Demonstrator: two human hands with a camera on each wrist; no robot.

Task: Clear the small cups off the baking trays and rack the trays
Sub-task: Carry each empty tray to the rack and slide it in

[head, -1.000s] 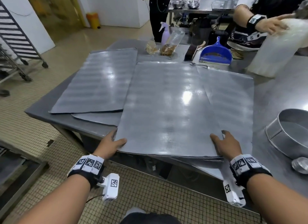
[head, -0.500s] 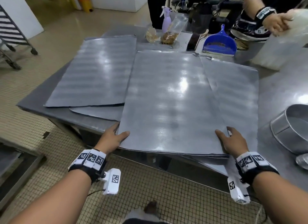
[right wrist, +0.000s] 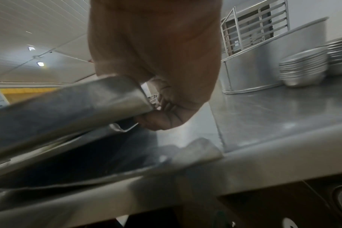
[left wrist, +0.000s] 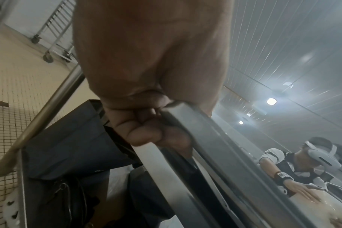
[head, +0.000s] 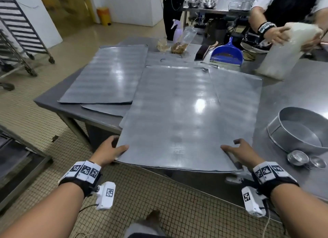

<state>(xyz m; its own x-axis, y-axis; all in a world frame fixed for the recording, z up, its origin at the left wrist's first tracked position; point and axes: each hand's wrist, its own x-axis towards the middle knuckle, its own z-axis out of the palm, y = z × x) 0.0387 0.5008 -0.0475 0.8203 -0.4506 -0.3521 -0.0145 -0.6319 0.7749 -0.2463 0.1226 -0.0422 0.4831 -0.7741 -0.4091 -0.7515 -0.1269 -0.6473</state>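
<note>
Now that the cups are off, I start racking the trays.
My left hand (head: 108, 151) and right hand (head: 240, 153) each grip the top tray (head: 177, 117) by a near corner; more trays (head: 106, 78) wait on the bench (head: 292, 88), and the rack (head: 19, 34) stands well apart.

Both arms reach forward — left hand (head: 108, 151) thumb on top, fingers curled under; right hand (head: 239, 153) likewise.

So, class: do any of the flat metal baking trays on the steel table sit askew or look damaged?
Yes. The top grey baking tray lies skewed across the tray beneath and overhangs the steel table edge. Left hand and right hand grip its near corners. A far corner looks dented.
</note>
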